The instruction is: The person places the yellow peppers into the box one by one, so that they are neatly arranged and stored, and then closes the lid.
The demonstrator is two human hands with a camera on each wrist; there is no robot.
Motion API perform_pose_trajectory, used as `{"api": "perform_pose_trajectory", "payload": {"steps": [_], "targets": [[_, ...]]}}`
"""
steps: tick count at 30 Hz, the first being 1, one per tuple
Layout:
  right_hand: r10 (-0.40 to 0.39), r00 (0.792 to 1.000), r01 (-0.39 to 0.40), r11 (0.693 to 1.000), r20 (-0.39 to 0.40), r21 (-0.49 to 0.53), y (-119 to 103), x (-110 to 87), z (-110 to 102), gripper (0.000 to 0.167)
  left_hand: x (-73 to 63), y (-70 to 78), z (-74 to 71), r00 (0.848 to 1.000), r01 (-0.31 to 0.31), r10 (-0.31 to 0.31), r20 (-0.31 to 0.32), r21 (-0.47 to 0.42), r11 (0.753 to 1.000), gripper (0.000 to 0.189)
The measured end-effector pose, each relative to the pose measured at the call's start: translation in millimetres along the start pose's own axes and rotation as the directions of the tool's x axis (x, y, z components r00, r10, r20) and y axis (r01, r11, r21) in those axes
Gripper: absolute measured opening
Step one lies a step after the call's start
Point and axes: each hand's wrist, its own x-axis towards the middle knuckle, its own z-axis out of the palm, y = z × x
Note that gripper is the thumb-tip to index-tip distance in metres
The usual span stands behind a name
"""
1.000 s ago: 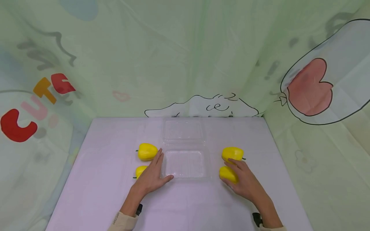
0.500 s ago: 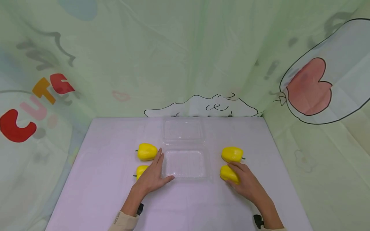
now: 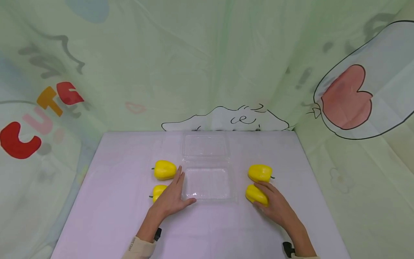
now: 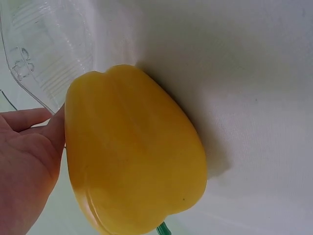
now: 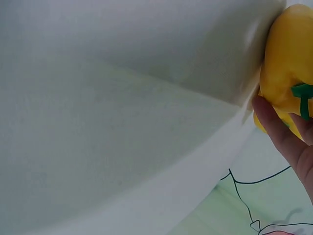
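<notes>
- The left hand lies flat, palm down, fingers straight and together pointing away from the person, thumb spread out to the right.
- The left forearm runs back to a beige sleeve cuff.
- The right hand is palm down with fingers curled forward, gripping.
- The right forearm angles back towards the right.

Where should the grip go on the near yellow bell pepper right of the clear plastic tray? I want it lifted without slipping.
Probably across the broad middle of the near yellow bell pepper, coming from above. It lies on its side on the pale tablecloth, so its rounded flanks are free for thumb and fingers. The right hand already rests over it there. The thin green stem looks too slight to hold.
</notes>
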Motion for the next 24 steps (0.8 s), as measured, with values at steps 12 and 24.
{"api": "perform_pose_trajectory", "payload": {"steps": [12,24], "targets": [[0.035,0.999,-0.035,0.999,0.012,0.018,0,-1.5,1,0.073,2.3,1.4,3.8,1.000,-0.002,0.002,-0.011,-0.014,1.000,0.112],[0.054,0.999,-0.054,0.998,0.005,0.040,-9,-1.9,-11,0.075,3.8,3.2,4.2,1.000,0.017,-0.017,0.005,-0.061,0.998,0.115]]}}
